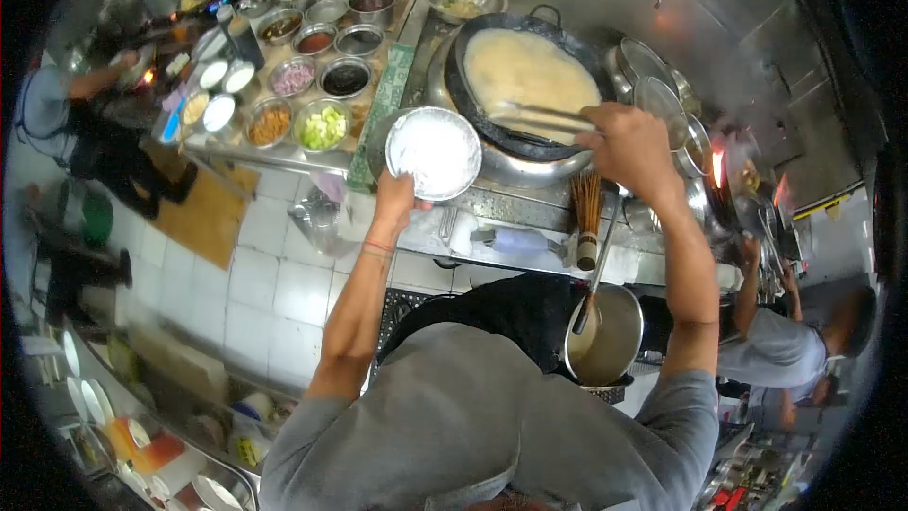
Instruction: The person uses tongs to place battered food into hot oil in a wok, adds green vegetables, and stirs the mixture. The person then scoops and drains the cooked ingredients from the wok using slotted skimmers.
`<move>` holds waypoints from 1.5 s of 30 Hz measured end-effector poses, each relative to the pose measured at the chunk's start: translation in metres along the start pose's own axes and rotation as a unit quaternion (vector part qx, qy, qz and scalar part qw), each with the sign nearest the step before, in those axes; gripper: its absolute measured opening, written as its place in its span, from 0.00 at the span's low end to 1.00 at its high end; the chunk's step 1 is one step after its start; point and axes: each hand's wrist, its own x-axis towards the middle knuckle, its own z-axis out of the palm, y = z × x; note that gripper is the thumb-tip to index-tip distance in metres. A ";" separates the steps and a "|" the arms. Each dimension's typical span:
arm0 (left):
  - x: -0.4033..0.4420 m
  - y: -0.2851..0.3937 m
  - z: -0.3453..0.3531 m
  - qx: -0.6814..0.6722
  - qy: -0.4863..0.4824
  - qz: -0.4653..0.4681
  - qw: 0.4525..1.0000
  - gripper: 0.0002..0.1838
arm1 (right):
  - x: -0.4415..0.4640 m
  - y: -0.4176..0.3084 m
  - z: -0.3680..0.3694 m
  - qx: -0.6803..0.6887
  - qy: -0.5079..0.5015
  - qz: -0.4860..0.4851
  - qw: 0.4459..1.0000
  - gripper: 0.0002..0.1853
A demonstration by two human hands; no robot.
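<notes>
A metal bowl of white powder (433, 153) is held at its near rim by my left hand (395, 199), just left of the large wok. My right hand (632, 147) grips metal tongs (544, 115) over the wok's right side. Their far end reaches the pale, foamy yellowish contents (525, 66) of the black wok (462, 76). Whether anything is between the tips of the tongs is too small to tell.
Bowls of chopped green vegetable (323, 126), onion (292, 77) and sauces stand at the left. A bamboo brush (586, 227) and a pot (605, 336) with a ladle are near my right arm. Flames (718, 167) burn at the right. Co-workers stand left and right.
</notes>
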 end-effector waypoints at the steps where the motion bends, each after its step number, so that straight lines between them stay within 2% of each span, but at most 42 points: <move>1: -0.004 0.007 0.007 -0.001 -0.003 0.000 1.000 0.21 | -0.001 -0.008 0.000 -0.017 -0.020 -0.026 0.999 0.09; 2: -0.009 0.015 0.017 -0.005 0.001 0.022 1.000 0.21 | -0.001 -0.016 0.001 -0.020 -0.020 -0.025 0.999 0.09; 4: -0.018 0.029 0.033 -0.011 0.003 0.045 0.999 0.21 | 0.000 -0.032 0.005 -0.046 -0.017 -0.086 0.995 0.09; 9: -0.030 0.045 0.059 0.087 -0.031 0.122 0.988 0.22 | 0.013 -0.045 0.030 -0.049 -0.038 -0.126 0.990 0.08; 13: -0.023 0.040 0.055 0.027 -0.035 0.080 0.996 0.24 | 0.012 -0.038 0.007 -0.065 -0.040 -0.102 0.992 0.07; 15: -0.011 0.024 0.044 0.008 -0.030 0.059 0.998 0.24 | 0.012 -0.028 -0.004 -0.018 -0.007 -0.033 0.999 0.08; 16: -0.005 0.018 0.038 -0.009 -0.028 0.038 0.999 0.24 | 0.014 -0.021 -0.009 -0.019 -0.007 -0.034 0.999 0.08; 18: -0.001 0.013 0.030 -0.009 -0.022 0.021 1.000 0.24 | 0.024 -0.007 -0.018 -0.015 0.090 0.001 0.996 0.09; 19: -0.001 0.011 0.027 -0.008 -0.017 0.003 1.000 0.23 | 0.030 0.000 -0.020 -0.017 0.092 0.001 0.996 0.09; 21: -0.002 0.005 0.020 -0.014 -0.014 0.006 1.000 0.23 | 0.049 0.015 -0.022 -0.060 0.121 0.086 0.987 0.11; 22: -0.005 0.005 0.019 -0.019 -0.010 0.005 1.000 0.24 | 0.061 0.024 -0.018 -0.061 0.123 0.086 0.987 0.11; 24: -0.012 0.005 0.015 -0.024 -0.001 0.012 1.000 0.23 | 0.090 0.046 0.003 -0.115 0.070 0.171 0.976 0.14; 27: -0.018 0.004 0.011 -0.062 -0.014 0.027 0.998 0.23 | 0.126 0.097 0.061 -0.146 0.010 0.191 0.971 0.16; 29: -0.029 0.018 0.009 -0.084 -0.002 -0.001 0.996 0.22 | 0.131 0.104 0.080 -0.102 -0.015 0.231 0.968 0.16; 30: -0.030 0.022 0.007 -0.085 0.003 0.000 0.996 0.22 | 0.127 0.096 0.074 -0.100 -0.016 0.227 0.969 0.16; 32: -0.034 0.025 0.003 -0.108 -0.033 -0.006 0.994 0.22 | 0.099 0.062 0.046 -0.040 0.055 0.196 0.978 0.16; 36: -0.031 0.037 0.018 -0.120 -0.053 0.002 0.991 0.23 | 0.041 -0.009 0.003 -0.004 -0.009 -0.026 1.000 0.12; 40: -0.040 0.057 0.052 -0.098 -0.085 0.033 0.991 0.23 | 0.010 -0.048 0.027 -0.056 -0.018 -0.160 0.985 0.08; 45: -0.042 0.059 0.059 -0.074 -0.129 0.039 0.988 0.25 | 0.004 -0.046 0.018 -0.026 0.022 -0.151 0.988 0.07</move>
